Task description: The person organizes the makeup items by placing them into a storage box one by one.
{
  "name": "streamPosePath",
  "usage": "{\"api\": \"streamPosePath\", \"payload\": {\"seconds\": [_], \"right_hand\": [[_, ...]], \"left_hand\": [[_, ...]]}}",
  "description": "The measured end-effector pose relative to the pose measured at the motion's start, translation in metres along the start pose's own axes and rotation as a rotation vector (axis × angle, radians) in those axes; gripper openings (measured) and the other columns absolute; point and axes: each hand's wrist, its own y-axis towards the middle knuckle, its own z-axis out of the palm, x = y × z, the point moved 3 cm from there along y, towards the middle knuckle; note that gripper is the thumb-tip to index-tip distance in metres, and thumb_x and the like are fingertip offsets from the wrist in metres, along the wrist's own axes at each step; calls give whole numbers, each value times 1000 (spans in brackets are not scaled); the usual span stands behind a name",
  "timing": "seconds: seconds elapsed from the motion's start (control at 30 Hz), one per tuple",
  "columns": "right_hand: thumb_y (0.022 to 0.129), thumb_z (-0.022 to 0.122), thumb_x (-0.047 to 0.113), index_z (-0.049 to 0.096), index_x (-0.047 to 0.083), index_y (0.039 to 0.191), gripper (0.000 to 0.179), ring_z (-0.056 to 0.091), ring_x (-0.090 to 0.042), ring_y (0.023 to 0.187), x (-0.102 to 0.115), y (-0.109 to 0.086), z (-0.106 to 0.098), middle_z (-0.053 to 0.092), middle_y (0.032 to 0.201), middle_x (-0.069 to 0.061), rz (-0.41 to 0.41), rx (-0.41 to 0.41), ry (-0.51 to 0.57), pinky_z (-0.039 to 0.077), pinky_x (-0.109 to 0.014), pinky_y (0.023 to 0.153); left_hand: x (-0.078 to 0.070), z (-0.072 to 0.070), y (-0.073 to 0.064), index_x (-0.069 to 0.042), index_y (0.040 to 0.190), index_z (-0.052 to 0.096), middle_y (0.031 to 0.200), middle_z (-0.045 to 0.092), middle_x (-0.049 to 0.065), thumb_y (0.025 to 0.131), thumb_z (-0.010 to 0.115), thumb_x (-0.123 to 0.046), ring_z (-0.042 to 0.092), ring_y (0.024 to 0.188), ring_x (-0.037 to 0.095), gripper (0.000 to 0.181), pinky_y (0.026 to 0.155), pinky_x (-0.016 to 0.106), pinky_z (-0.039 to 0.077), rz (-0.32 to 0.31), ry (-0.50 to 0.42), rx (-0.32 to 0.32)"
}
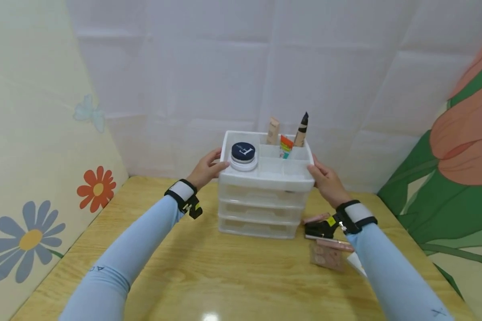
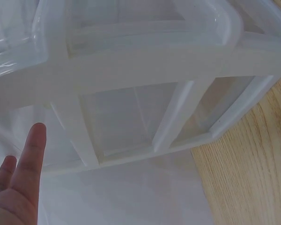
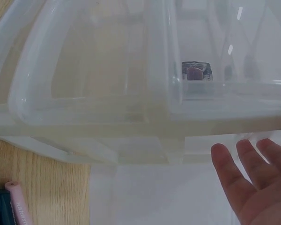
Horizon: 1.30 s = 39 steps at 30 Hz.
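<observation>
A white plastic drawer organizer [image 1: 261,196] with translucent drawers stands on the table. On its top tray are a round cosmetic jar [image 1: 243,154] with a dark blue lid, a beige tube [image 1: 272,130], a small orange-and-green tube [image 1: 285,146] and a beige tube with a black tip [image 1: 301,130]. My left hand [image 1: 207,170] holds the upper left side, thumb at the rim and fingers [image 2: 32,161] along the side frame. On the upper right side, my right hand [image 1: 327,180] grips likewise, its fingertips [image 3: 220,152] just below a ledge.
Right of the organizer lie a pinkish-brown palette [image 1: 326,257], a pink tube [image 1: 334,244] and a white item [image 1: 357,264], partly under the right forearm. A small dark-framed item [image 3: 196,71] shows inside a drawer. A white cloth [image 1: 193,80] hangs behind.
</observation>
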Motion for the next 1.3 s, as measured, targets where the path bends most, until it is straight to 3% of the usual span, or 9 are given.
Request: {"api": "streamPosePath", "payload": {"seconds": [0.13,0.33,0.57,0.7,0.97,1.3], "right_hand": [[104,39,42,13,16,155,63,31,-37,137,0,1,-1,16,158,-14,-32,-4,20,39,-46,104],[105,39,37,15,12,154,60,31,-38,136,-2,2,-3,16,158,-14,-65,-7,22,47,-16,88],[105,38,38,14,14,154,60,33,-39,136,4,2,-5,15,158,-13,-72,-8,-50,47,-12,84],[104,37,41,13,18,155,61,37,-39,133,6,1,-5,18,158,-13,-44,-12,-93,49,-18,86],[103,36,46,23,14,154,61,40,-36,133,9,-8,-6,29,154,-15,-58,-61,-171,44,-51,100],[104,36,45,37,2,148,62,38,-46,131,26,-30,-11,40,145,-26,-126,-178,-394,34,-64,102]], "left_hand": [[-1,1,-1,-5,151,30,146,38,21,98,52,-14,50,121,40,58,89,42,54,3,9,-2],[-3,3,-4,-5,152,29,148,37,20,98,51,-14,48,124,39,59,92,45,52,-17,8,8],[-3,3,-3,-4,151,29,147,39,20,98,51,-13,50,122,39,58,89,42,54,-2,26,5],[-2,3,-2,-4,151,29,146,38,21,98,50,-13,51,121,40,57,88,42,54,6,25,13],[0,4,-3,-5,151,29,147,38,21,99,50,-12,51,122,39,57,90,43,53,2,30,14],[-1,3,-4,-5,151,30,147,37,20,99,50,-14,50,122,39,57,91,45,52,-7,41,4]]}}
